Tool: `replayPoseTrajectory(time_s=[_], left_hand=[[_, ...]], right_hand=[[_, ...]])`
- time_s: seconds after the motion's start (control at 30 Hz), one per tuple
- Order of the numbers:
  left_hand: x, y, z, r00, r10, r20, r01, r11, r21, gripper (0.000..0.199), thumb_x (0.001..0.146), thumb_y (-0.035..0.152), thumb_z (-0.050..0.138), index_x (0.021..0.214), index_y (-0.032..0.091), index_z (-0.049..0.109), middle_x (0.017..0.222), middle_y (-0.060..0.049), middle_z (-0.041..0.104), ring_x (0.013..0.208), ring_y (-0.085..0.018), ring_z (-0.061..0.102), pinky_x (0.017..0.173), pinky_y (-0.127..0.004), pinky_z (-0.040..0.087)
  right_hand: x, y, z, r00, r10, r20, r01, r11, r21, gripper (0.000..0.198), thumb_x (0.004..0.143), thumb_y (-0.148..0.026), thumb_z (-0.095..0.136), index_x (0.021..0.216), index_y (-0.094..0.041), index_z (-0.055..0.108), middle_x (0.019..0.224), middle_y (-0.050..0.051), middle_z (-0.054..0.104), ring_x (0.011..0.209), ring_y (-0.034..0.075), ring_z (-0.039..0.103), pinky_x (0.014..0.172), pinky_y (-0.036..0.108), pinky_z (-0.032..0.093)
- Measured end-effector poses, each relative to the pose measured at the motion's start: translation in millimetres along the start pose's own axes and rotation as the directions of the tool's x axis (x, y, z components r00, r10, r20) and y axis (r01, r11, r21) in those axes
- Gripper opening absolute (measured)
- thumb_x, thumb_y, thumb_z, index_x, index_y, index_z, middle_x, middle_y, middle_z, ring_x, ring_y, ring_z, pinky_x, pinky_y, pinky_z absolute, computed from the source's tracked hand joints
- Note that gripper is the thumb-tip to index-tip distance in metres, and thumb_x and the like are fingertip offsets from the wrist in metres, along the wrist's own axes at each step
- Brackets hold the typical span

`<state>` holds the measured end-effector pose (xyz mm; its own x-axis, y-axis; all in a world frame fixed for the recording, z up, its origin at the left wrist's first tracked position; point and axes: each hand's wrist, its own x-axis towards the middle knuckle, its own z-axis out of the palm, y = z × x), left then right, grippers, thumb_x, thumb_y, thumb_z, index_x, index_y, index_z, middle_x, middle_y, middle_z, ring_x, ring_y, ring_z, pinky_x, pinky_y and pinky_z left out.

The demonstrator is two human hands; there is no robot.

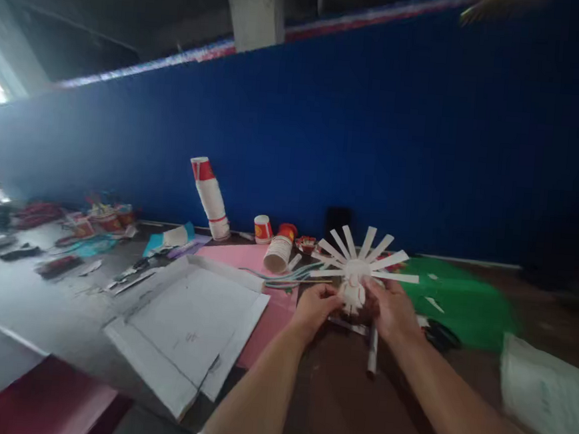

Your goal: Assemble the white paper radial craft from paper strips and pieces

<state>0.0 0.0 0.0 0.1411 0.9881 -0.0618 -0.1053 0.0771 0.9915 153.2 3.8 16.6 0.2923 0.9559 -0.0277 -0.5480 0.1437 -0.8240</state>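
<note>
Left fingers (333,302): pinching the left side of the piece, low down, near its middle.
Right fingers (376,291): gripping the other side, thumb laid over the front; what the rest are doing behind it I can't tell.
What I've got: a strip-cut paper cup (357,270), or so it looks, up off the counter (338,391) between my two hands, white strips (370,242) fanned out like sun rays.
Weight: next to nothing, I'd guess, so a light pinch should do.
Stiffness: strips look flat and springy, but I reckon they'd crease pretty easily; the middle seems sturdier.
Slip: dry paper probably grips fine, maybe a touch slick if there's a coating.
Fragile bit: I'd bet on the strip roots, where a tug could tear them.
Best hold: the middle, one hand each side, strips left free. Squeeze too hard and I think it'd buckle.
Red marks on the middle: too blurry to make out, sorry.
Right under my hands: a thin white tube (373,357) below the right one.
Just off to the right: black-handled scissors (441,334) beside a green sheet (483,302).
Left of me: a pink sheet (274,323) with a shallow white box lid (195,323) partly over it.
Farther back: a tipped-over paper cup (277,255), and a leaning cup tower (211,201) near the blue partition (376,137).
</note>
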Motion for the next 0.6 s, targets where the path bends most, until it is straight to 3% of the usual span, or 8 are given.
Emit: replayPoseTrajectory(time_s=[0.2,0.4,0.47,0.53,0.6], left_hand=[[-11,9,-2,0.992,-0.081,0.095,0.076,0.996,0.054,0.023,0.068,0.028,0.082,0.072,0.016,0.063,0.061,0.000,0.064,0.054,-0.012,0.058,0.050,-0.023,0.045],[-19,11,-5,0.948,-0.217,0.235,0.167,0.962,0.218,0.032,0.063,0.032,0.087,0.076,0.017,0.063,0.062,-0.003,0.067,0.053,-0.015,0.061,0.052,-0.027,0.049],[-19,11,-6,0.972,-0.130,0.194,0.064,0.948,0.313,0.033,0.063,0.038,0.087,0.077,0.017,0.067,0.066,-0.005,0.068,0.055,-0.016,0.060,0.053,-0.027,0.046],[-19,13,-7,0.995,0.041,0.087,-0.071,0.926,0.371,0.031,0.066,0.042,0.085,0.078,0.017,0.071,0.072,-0.006,0.070,0.061,-0.016,0.060,0.057,-0.027,0.045],[-18,15,-6,0.990,0.137,-0.019,-0.123,0.936,0.331,0.032,0.069,0.044,0.083,0.082,0.016,0.075,0.075,-0.006,0.071,0.065,-0.015,0.059,0.061,-0.026,0.044]], right_hand=[[6,-5,-8,0.996,-0.070,-0.049,0.072,0.997,0.029,0.048,0.046,-0.026,0.096,0.084,-0.020,0.068,0.078,-0.001,0.076,0.066,0.014,0.071,0.061,0.022,0.061],[4,-17,-11,0.988,-0.147,-0.050,0.149,0.988,0.041,0.044,0.049,-0.029,0.097,0.079,-0.020,0.066,0.087,-0.001,0.075,0.080,0.014,0.071,0.074,0.024,0.063],[3,-19,-10,0.987,-0.151,-0.046,0.153,0.988,0.033,0.045,0.050,-0.030,0.097,0.081,-0.020,0.066,0.088,-0.002,0.075,0.083,0.014,0.071,0.074,0.024,0.063],[1,-17,-9,0.989,-0.143,-0.038,0.144,0.989,0.020,0.045,0.050,-0.030,0.097,0.082,-0.021,0.066,0.087,-0.002,0.075,0.083,0.014,0.071,0.074,0.024,0.063],[-2,-14,-6,0.992,-0.124,-0.023,0.124,0.992,0.004,0.045,0.051,-0.030,0.096,0.084,-0.021,0.067,0.087,-0.001,0.075,0.080,0.014,0.072,0.073,0.025,0.063]])
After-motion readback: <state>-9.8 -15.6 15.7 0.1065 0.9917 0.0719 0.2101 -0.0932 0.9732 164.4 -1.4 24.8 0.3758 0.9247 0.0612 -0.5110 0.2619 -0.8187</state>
